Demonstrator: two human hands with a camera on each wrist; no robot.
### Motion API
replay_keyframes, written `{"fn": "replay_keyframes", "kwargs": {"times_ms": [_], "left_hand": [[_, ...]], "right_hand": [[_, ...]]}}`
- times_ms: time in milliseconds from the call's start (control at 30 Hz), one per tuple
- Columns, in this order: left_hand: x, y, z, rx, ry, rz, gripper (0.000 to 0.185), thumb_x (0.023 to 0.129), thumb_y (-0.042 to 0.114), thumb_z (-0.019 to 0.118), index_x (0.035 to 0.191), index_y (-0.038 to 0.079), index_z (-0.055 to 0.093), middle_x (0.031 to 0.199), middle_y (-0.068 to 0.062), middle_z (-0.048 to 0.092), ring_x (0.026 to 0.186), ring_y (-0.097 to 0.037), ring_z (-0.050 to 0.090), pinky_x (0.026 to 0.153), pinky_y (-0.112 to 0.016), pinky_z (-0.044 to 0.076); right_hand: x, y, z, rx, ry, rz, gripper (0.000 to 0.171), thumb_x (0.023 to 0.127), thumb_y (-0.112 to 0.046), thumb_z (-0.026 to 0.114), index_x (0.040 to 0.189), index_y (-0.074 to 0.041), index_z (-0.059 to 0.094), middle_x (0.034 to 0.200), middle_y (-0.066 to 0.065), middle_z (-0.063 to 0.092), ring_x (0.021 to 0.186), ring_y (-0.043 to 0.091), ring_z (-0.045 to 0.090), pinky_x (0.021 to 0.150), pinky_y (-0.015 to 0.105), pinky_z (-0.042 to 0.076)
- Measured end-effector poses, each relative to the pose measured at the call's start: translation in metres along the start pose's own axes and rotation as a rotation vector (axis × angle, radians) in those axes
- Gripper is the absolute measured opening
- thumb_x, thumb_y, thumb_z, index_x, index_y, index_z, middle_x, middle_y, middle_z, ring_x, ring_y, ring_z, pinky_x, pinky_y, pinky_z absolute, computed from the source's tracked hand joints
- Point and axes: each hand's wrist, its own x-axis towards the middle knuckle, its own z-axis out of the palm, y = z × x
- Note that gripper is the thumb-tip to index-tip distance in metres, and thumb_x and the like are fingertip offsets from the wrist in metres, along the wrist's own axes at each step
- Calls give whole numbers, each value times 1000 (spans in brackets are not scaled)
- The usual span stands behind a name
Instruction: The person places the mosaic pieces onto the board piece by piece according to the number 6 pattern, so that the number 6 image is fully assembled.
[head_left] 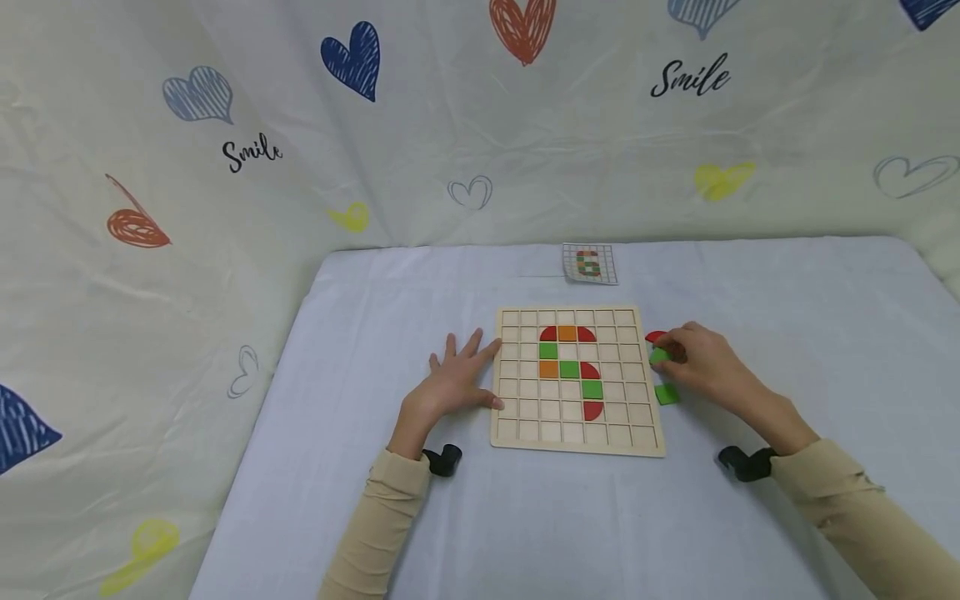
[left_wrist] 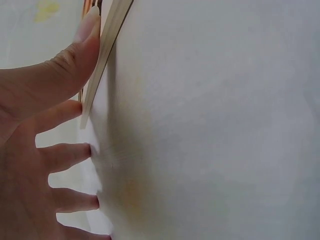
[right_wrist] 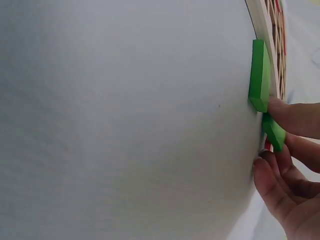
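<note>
Right hand (head_left: 701, 360), low on the worktop (head_left: 787, 333) just right of the wooden grid board (head_left: 576, 437). Grip curled, fingertips (right_wrist: 292, 117) pinching a small green block (head_left: 658, 356). Same green block between those fingertips in the right wrist view (right_wrist: 274, 132). A red piece (head_left: 655, 337) right behind it, touching the fingers. A second green block (head_left: 667, 394) flat on the cloth, just beside the board's right edge, near the hand but not in the grip. In the right wrist view, that second block (right_wrist: 260, 75) close to the board's rim.

Left hand (head_left: 455, 379) flat on the worktop at the board's left edge. Grip spread wide, nothing held. Thumb (left_wrist: 80, 60) pressed against the board's side in the left wrist view, other fingers (left_wrist: 70, 152) straight out on the cloth.

On the board, coloured pieces in the squares: red rounded pieces (head_left: 548, 334), orange squares (head_left: 567, 333), green squares (head_left: 569, 369). Most other squares bare wood.

Farther back on the worktop, a small picture card (head_left: 589, 263) with a coloured grid shape on it. Pale sleeves (head_left: 390, 492) on both arms, black wrist straps (head_left: 444, 459) by the cuffs. All around, a light cloth wall (head_left: 225, 208) with drawn hearts and the word "Smile".
</note>
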Motion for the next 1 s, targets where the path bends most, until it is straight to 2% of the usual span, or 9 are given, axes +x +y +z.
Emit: {"fn": "replay_keyframes", "kwargs": {"times_ms": [133,233,500,767,1000], "left_hand": [[1,0,1,3,-6,-7,99,77,45,78,156,28,22,165,-7,5,148,-48,-6,111,-73,9],[1,0,2,4,-5,-6,99,77,45,78,156,28,22,165,-6,5,148,-48,-6,112,-73,9],[1,0,1,6,-6,-10,98,77,44,78,156,29,22,165,-6,5,148,-47,-7,112,-72,8],[0,1,-1,5,-10,-7,97,78,44,78,156,28,22,165,-7,5,148,-48,-6,112,-73,9],[0,1,-1,8,-10,-3,97,78,43,78,156,27,22,165,-7,5,148,-48,-6,112,-73,9]], "right_hand": [[-2,-2,1,25,16,-11,28,84,-7,73,105,7,64,101,23,60,88,30,58,78,45,54],[-5,-2,1,25,52,-58,25,84,-5,73,105,5,66,101,22,65,86,29,61,79,47,55],[-10,0,-1,19,134,-141,25,81,3,71,106,0,71,100,16,70,84,27,66,74,43,57],[-19,-11,0,123,54,-142,40,82,0,73,121,3,65,109,17,65,91,28,67,80,40,57],[-23,-21,3,125,27,-185,38,80,0,74,117,2,67,104,13,68,85,22,67,76,36,59]]}}
